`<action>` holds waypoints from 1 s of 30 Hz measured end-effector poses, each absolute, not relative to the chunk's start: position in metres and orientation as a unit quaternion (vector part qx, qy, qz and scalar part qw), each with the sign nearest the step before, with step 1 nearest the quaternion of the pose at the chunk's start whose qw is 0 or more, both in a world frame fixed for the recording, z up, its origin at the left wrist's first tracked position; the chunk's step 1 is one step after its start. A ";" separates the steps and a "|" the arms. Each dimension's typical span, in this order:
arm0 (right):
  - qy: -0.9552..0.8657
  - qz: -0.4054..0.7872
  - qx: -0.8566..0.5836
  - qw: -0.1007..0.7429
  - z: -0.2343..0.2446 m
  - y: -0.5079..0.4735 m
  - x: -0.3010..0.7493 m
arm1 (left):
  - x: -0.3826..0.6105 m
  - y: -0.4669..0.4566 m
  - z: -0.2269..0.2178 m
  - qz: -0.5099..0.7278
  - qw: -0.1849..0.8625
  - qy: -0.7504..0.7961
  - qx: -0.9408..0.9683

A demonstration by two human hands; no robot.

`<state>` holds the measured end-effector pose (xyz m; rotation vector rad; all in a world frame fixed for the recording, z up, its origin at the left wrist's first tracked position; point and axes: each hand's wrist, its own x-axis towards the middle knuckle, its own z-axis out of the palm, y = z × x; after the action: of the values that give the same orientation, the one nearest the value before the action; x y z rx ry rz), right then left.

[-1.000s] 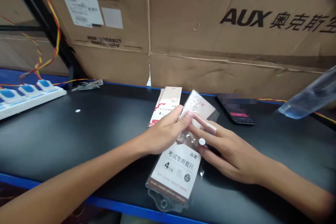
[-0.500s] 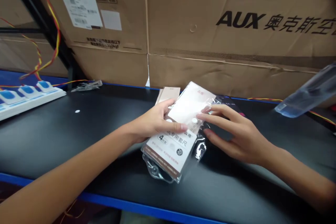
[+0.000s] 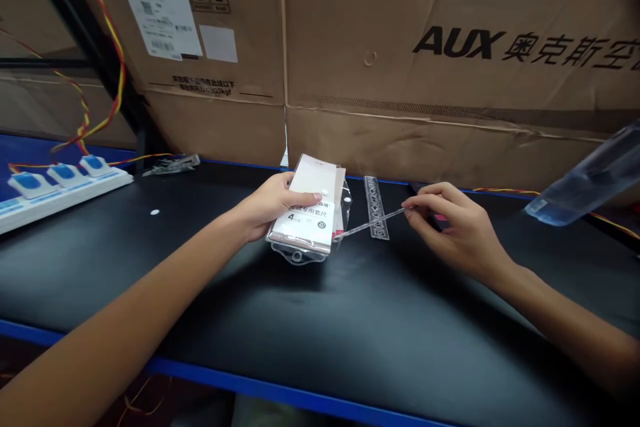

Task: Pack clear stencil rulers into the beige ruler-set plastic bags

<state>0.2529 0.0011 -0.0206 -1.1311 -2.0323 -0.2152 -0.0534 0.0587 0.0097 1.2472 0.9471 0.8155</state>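
My left hand (image 3: 273, 207) grips several flat ruler-set packets (image 3: 305, 227), its thumb across the front. They have white printed cards in clear pouches, and a round hang hole shows at the lower end. My right hand (image 3: 450, 223) pinches one end of a thin clear plastic strip (image 3: 373, 222), seen nearly edge-on. The strip's other end reaches the packets' right side; whether it is joined to them I cannot tell. Behind the strip, a clear patterned ruler (image 3: 375, 197) lies on the black tabletop (image 3: 225, 327).
A white power strip (image 3: 65, 197) with blue-faced plugs stands at the left, near red-yellow wires (image 3: 117, 60). Crumpled clear plastic (image 3: 173, 165) lies at the back. A large cardboard box (image 3: 350, 73) forms the rear wall. A clear plastic sleeve (image 3: 585, 177) leans in from the right.
My right hand has moved right, away from the packets, drawing the clear strip out sideways. My left hand has shifted the packets left and turned them more upright. The patterned ruler now shows.
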 end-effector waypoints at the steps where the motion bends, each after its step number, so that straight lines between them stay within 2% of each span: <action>1: -0.801 -0.082 -0.448 0.388 -0.022 0.002 0.254 | -0.055 0.062 0.007 0.352 0.635 0.417 0.546; 11: -0.814 -0.052 -0.436 0.381 -0.021 0.001 0.252 | -0.061 0.071 -0.003 0.339 0.570 0.379 0.645; 13: -0.818 -0.040 -0.424 0.385 -0.021 0.001 0.251 | -0.060 0.074 -0.009 0.350 0.467 0.421 0.695; 16: -0.822 -0.029 -0.416 0.388 -0.021 0.001 0.249 | -0.060 0.079 -0.019 0.318 0.242 0.492 0.773; 18: -0.825 -0.024 -0.411 0.388 -0.022 0.000 0.248 | -0.061 0.082 -0.023 0.280 0.166 0.486 0.811; 23: -0.828 -0.021 -0.405 0.387 -0.024 -0.003 0.246 | -0.060 0.082 -0.024 0.255 0.154 0.477 0.827; 27: -0.832 -0.023 -0.400 0.384 -0.025 -0.004 0.245 | -0.053 0.072 -0.017 0.295 0.136 0.454 0.830; 30: -0.832 -0.028 -0.400 0.385 -0.026 -0.005 0.244 | -0.041 0.051 -0.007 0.337 0.126 0.381 0.852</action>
<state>0.2439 -0.0047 -0.0256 -1.0190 -2.1187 -0.0715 -0.0405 0.0511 -0.0067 2.4810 1.1092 0.9816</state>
